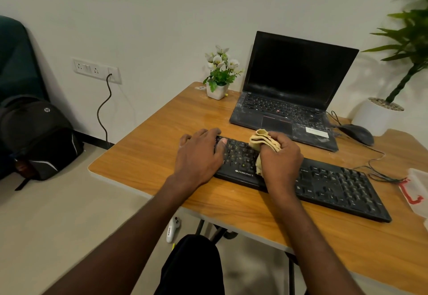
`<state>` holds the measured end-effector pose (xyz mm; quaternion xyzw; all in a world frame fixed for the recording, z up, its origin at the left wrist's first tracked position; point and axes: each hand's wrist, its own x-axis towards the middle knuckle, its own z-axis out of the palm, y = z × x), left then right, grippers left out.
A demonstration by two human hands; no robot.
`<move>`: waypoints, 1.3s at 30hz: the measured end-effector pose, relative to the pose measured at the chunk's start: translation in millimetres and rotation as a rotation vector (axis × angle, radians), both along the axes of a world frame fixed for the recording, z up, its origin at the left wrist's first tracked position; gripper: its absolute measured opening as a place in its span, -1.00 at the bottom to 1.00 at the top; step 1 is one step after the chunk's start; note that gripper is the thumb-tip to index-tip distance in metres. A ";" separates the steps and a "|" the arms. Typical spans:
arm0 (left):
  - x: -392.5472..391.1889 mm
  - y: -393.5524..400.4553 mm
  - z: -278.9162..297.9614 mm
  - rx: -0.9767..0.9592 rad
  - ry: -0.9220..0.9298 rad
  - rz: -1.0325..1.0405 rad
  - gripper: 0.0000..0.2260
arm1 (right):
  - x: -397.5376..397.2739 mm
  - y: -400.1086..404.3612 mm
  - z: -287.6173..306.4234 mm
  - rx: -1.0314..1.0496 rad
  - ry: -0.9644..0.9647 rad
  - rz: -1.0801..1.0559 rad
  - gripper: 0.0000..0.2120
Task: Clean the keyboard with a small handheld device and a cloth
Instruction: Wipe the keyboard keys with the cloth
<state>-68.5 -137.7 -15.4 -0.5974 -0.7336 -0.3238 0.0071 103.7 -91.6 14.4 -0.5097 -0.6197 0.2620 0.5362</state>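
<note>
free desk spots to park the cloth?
Bare table between the flower pot and the keyboard; also the front strip between keyboard and table edge. Crowded right: mouse, cables, container.

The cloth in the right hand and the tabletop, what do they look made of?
Cloth: soft tan fabric, matte, judging by its bunched folds. Tabletop: probably wood-look laminate, with printed grain, slight sheen and a pale edge band.
</note>
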 end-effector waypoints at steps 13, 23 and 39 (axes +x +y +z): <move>-2.5 5.1 -4.7 0.007 -0.042 0.011 -0.66 | -1.5 -4.7 1.5 0.023 -0.048 0.015 -0.78; -3.7 5.2 -7.6 0.026 -0.028 0.020 -0.68 | -3.2 -7.7 1.8 0.045 -0.088 0.041 -0.75; -4.2 0.9 -4.0 0.017 -0.063 0.028 -0.74 | -6.0 -8.5 6.0 -0.120 -0.033 0.017 -0.84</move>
